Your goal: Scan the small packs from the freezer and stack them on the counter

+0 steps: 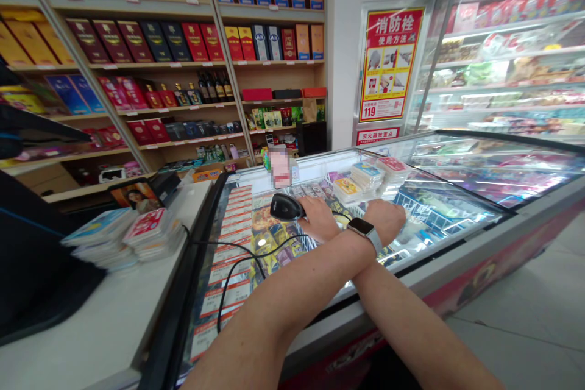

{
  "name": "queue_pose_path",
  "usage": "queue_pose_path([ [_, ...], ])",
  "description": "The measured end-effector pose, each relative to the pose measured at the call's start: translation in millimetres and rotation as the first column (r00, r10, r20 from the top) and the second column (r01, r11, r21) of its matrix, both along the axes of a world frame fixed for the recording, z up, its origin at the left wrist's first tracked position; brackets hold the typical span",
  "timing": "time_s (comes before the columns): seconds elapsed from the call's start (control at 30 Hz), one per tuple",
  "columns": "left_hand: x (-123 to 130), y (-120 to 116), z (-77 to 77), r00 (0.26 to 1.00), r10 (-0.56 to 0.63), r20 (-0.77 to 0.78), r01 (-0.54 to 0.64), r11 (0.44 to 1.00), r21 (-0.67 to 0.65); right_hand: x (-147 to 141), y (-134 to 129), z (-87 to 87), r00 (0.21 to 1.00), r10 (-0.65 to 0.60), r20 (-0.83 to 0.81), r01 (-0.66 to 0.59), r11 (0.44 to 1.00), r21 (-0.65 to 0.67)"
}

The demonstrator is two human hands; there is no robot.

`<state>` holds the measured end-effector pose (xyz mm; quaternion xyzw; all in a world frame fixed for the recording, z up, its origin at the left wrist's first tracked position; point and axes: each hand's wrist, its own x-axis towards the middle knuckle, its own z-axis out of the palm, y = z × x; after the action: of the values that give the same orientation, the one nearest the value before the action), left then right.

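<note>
My forearms cross over the glass-topped freezer. My right hand (320,218), coming from the lower right, is closed round the handle of a black barcode scanner (287,207), its head pointing left. The scanner's black cable (249,250) loops across the glass. My left hand (386,219), with a watch (362,227) on its wrist, reaches over to the right. Its fingers look curled, and whatever they may hold is hidden. Just beyond it stand stacks of flat clear packs with yellow (348,187), blue (368,173) and red (392,167) labels.
On the white counter (114,317) at left sit more stacks of packs, blue-labelled (98,234) and red-labelled (153,231), beside a dark monitor stand (31,256). Price labels (228,256) line the freezer's left end. Shelves of boxed bottles (196,42) and a lit display fridge (512,73) stand behind.
</note>
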<state>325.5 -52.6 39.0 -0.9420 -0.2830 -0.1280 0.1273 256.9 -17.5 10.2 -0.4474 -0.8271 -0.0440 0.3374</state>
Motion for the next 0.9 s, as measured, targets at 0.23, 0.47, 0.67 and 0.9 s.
queue_pose_path([
  [0.23, -9.2, -8.4, 9.3, 0.997, -0.004, 0.083, 0.003, 1.000, 0.010, -0.4, -2.8, 2.9, 1.000, -0.007, 0.002, 0.007, 1.000, -0.018],
  [0.47, -17.3, -12.4, 16.7, 0.939, 0.141, 0.313, -0.063, 0.967, -0.248, -2.1, -7.4, 8.9, 0.999, -0.029, 0.017, 0.029, 0.999, -0.040],
  [0.67, -25.1, -3.1, 15.3, 0.829, 0.274, 0.487, -0.010, 0.879, -0.477, -3.1, -1.0, 1.6, 0.999, -0.027, 0.021, 0.027, 1.000, 0.002],
  [0.9, -36.3, -1.3, 13.1, 0.732, 0.349, 0.585, 0.142, 0.762, -0.632, -4.1, 2.9, 1.4, 1.000, -0.023, 0.018, 0.024, 1.000, -0.013],
])
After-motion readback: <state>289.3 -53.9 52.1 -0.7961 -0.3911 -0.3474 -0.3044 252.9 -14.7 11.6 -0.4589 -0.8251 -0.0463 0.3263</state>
